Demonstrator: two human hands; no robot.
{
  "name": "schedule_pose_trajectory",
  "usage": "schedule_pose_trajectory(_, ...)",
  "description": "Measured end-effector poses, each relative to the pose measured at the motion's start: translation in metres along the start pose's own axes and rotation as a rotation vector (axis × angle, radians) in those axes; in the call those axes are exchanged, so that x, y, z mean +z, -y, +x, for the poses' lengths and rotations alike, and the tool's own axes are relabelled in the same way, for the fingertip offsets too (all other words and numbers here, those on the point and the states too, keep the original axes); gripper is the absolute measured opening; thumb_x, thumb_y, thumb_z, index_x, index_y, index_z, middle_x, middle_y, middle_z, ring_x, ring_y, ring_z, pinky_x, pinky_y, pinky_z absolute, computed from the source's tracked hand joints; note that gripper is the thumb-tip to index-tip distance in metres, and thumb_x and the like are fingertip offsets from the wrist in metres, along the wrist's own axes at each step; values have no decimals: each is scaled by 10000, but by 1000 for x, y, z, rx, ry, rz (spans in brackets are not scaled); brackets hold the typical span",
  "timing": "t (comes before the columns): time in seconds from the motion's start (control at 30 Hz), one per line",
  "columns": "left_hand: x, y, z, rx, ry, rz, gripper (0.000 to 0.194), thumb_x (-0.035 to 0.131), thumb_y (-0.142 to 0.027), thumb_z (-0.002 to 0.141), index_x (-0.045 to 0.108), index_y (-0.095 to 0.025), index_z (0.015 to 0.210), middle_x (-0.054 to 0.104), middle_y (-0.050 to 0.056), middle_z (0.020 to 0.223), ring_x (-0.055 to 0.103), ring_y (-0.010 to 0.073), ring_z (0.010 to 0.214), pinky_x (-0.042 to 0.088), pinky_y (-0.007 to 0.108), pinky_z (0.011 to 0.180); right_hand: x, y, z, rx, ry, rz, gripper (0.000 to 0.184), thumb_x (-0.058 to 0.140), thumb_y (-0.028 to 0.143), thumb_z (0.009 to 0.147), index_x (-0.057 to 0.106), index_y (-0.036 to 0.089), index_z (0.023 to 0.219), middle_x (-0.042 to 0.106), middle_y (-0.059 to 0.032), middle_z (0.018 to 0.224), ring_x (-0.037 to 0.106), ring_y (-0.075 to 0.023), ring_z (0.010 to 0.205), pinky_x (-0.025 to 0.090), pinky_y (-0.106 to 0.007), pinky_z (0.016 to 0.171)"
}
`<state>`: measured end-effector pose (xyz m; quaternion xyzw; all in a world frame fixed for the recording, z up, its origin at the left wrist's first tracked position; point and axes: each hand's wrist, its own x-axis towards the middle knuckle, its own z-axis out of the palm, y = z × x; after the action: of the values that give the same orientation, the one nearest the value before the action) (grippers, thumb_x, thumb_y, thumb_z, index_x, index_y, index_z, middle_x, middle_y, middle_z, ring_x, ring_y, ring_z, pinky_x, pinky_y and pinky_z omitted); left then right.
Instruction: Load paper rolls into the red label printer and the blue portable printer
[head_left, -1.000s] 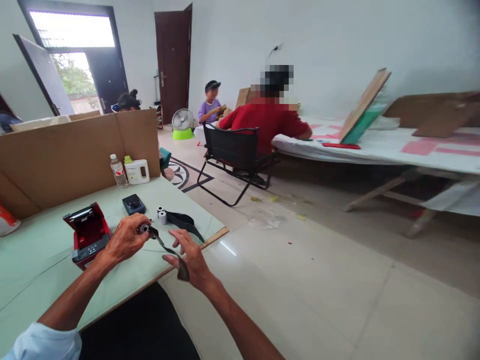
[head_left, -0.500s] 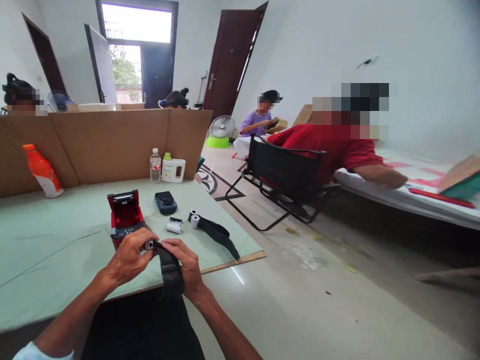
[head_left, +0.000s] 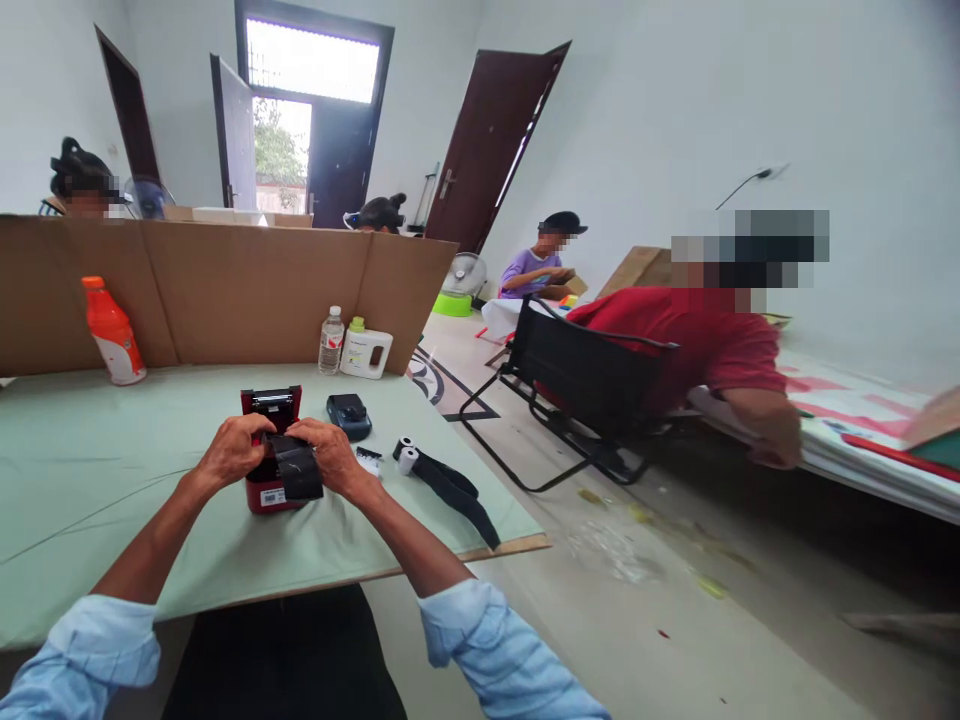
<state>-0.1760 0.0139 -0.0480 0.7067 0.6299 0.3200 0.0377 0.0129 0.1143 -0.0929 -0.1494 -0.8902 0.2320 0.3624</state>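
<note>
A small red printer (head_left: 271, 492) with its lid open stands on the pale green table (head_left: 112, 470). My left hand (head_left: 231, 449) and my right hand (head_left: 334, 458) hold a roll of black paper (head_left: 297, 468) over the printer's open bay, one at each end. The fingers of both hands curl around the roll. A loose black strip hangs down from it over the printer's front.
Two small white rolls (head_left: 406, 455) with a long black strip (head_left: 457, 492) lie to the right, near a dark blue device (head_left: 349, 414). A water bottle (head_left: 330, 341), a white jug (head_left: 365, 350) and an orange bottle (head_left: 112, 332) stand by a cardboard screen (head_left: 225, 290). A person in red sits on a black chair (head_left: 585, 385).
My hands carried the black roll forward from near the table's edge to the open printer. The head camera turned left, bringing the table to the centre.
</note>
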Motion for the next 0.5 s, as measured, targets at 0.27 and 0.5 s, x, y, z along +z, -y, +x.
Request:
schedule_pose_trajectory(0.27, 10, 22, 9, -127, 184, 120, 330, 572, -132, 694, 805, -208, 914, 775, 35, 822, 689, 211, 777, 454, 283, 660, 5, -3, 9, 91, 234, -226, 274, 610, 82, 907, 787, 214, 1069, 776, -63, 1111, 676, -235, 1066, 494, -320, 947)
schedule_pose_trajectory(0.5, 7, 19, 20, -158, 315, 98, 353, 545, -79, 605, 800, -229, 796, 753, -3, 709, 670, 184, 695, 397, 257, 574, 0, 0, 22, 111, 407, -288, 276, 588, 124, 917, 796, 225, 1067, 778, -55, 1101, 661, -224, 1060, 462, -293, 912)
